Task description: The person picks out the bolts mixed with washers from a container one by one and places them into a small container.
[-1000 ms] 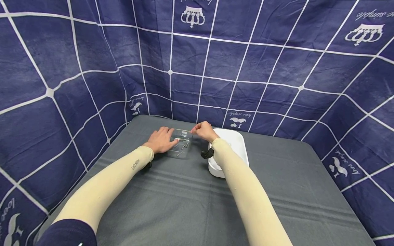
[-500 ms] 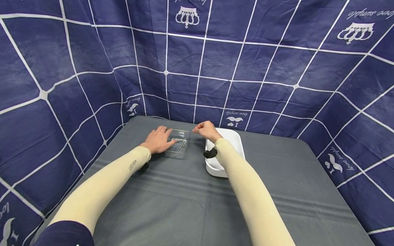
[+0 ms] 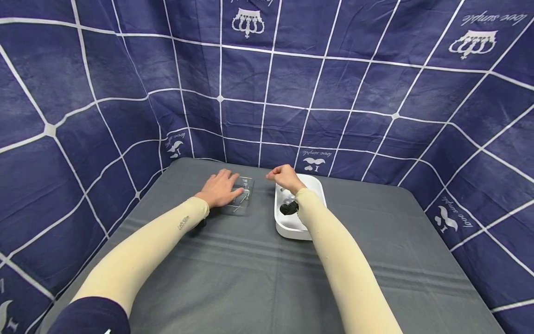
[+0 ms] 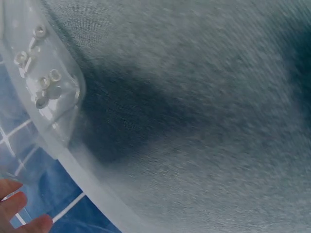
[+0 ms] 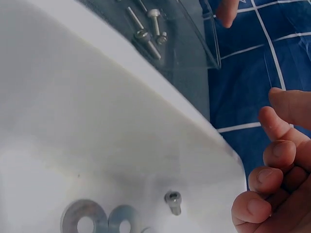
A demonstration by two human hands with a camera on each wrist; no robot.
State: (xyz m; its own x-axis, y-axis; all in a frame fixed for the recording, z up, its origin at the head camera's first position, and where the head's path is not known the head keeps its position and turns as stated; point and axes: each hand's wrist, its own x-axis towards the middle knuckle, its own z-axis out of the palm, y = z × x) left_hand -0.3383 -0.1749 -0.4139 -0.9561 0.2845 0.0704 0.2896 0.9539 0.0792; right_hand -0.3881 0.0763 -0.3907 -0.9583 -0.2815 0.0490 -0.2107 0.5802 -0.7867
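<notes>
My left hand (image 3: pixel 219 189) lies with spread fingers over the left side of a clear plastic box (image 3: pixel 234 210). In the left wrist view, its fingertips show near the lower left corner. Several metal bolts (image 5: pixel 154 22) lie inside the box. My right hand (image 5: pixel 272 179) hovers over the far left part of a white tray (image 3: pixel 292 233), to the right of the box. Its fingers are loosely curled, thumb close to the index finger, and I see nothing held. On the tray's floor are a bolt (image 5: pixel 173 201), a large washer (image 5: pixel 84 207) and a second washer (image 5: pixel 122 212).
A grey cloth (image 3: pixel 242 273) covers the table. A dark blue curtain with white lines (image 3: pixel 317 83) hangs behind it and along both sides. A black strap-like piece (image 3: pixel 289 208) sits at the right wrist, above the tray.
My right hand has moved right, from the box's far right corner to above the tray. The left hand stays at the box. The head view has shifted slightly rightward.
</notes>
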